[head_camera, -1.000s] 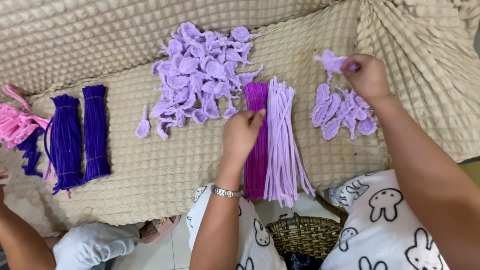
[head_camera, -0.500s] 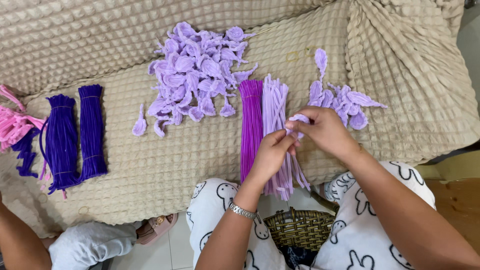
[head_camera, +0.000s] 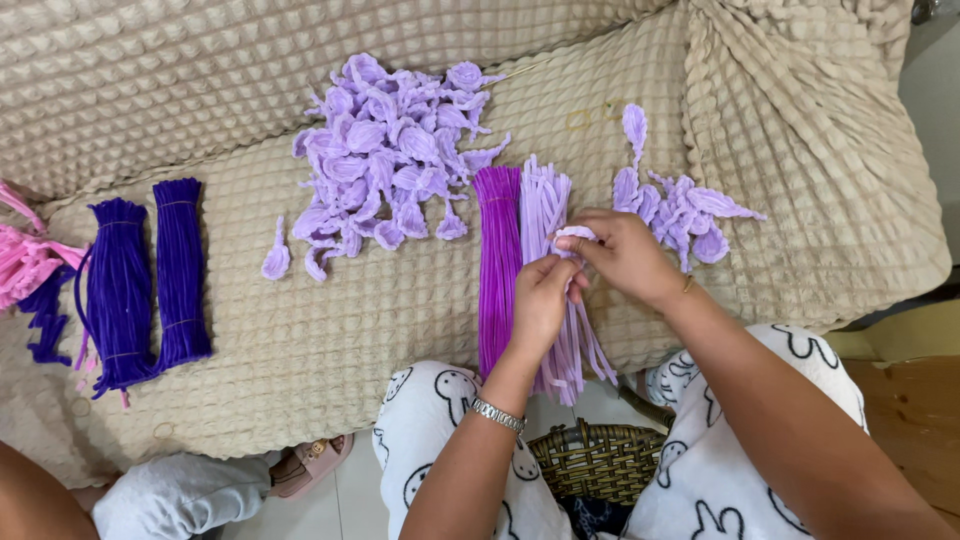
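Observation:
My left hand (head_camera: 540, 300) and my right hand (head_camera: 625, 255) meet over a bundle of straight lilac pipe cleaners (head_camera: 548, 205) lying on a beige waffle-textured sofa cover (head_camera: 350, 330). Both pinch one lilac pipe cleaner (head_camera: 575, 233), which is bent into a small loop at its top between the fingertips. A bundle of magenta-purple pipe cleaners (head_camera: 497, 250) lies just left of the lilac one. A big heap of lilac petal-shaped loops (head_camera: 390, 155) sits to the upper left. A smaller group of such petals (head_camera: 680, 205) lies right of my hands.
Two dark purple pipe cleaner bundles (head_camera: 145, 280) and pink ones (head_camera: 25, 260) lie at the left. A woven basket (head_camera: 595, 465) stands on the floor between my knees. Another person's leg and sandalled foot (head_camera: 310, 462) show at the lower left.
My right hand left the small petal group at the right and came to the lilac bundle. My left hand lifted one stem; both hands now bend it into a loop.

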